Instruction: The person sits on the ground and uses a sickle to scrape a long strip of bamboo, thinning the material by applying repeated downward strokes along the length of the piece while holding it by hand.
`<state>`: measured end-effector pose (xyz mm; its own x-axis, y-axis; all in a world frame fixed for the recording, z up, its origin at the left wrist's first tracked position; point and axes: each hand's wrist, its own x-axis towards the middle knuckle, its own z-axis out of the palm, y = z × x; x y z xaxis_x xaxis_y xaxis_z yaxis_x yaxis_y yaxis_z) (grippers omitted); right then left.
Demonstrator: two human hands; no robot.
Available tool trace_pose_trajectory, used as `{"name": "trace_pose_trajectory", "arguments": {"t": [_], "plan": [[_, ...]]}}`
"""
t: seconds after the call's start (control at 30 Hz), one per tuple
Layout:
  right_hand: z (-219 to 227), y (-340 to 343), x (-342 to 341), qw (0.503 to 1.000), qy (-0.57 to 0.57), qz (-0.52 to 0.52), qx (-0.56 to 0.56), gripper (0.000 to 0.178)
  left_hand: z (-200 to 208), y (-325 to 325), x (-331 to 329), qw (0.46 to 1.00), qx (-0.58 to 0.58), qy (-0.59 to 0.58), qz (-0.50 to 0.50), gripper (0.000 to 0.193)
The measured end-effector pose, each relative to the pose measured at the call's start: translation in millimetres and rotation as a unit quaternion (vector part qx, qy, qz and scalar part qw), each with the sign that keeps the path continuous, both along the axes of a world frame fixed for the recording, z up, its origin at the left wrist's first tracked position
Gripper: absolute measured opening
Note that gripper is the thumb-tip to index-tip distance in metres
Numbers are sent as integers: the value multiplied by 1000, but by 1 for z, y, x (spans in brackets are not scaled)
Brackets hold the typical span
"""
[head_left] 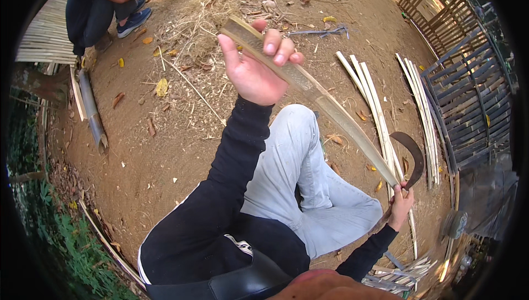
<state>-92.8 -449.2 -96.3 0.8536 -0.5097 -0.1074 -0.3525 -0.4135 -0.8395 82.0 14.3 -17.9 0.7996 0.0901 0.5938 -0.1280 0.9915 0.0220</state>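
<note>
A long split bamboo piece (pixel 344 121) slants across my front, its hollow inner side facing up. My left hand (pixel 256 79) is raised ahead of my knee, fingers curled over the bamboo near its upper end, thumb stretched out beside it. Low on the right, my right hand (pixel 402 209) is closed on a sickle (pixel 417 162) with a dark, curved blade pointing away from me. The bamboo's lower end meets this hand at the base of the blade; whether the fingers also pinch the bamboo, I cannot tell. The sickle's handle is mostly hidden in the hand.
Pale bamboo strips (pixel 370 93) lie to the right, with more strips (pixel 421 118) beyond. A slatted bamboo panel (pixel 468 107) stands at the right edge. Shavings (pixel 193 38) litter the ground ahead. A bamboo pole (pixel 91 107) lies left, near a crouching person (pixel 99 2).
</note>
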Motion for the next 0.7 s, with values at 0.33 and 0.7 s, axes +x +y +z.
{"name": "trace_pose_trajectory", "arguments": {"t": [0.33, 0.7], "plan": [[11, 43, 64, 967, -243, 60, -46, 19, 64, 79, -47, 976, 102, -33, 190, 34], [32, 102, 61, 976, -217, 1, 24, 21, 98, 54, -86, 896, 119, 1, 429, 62]]}}
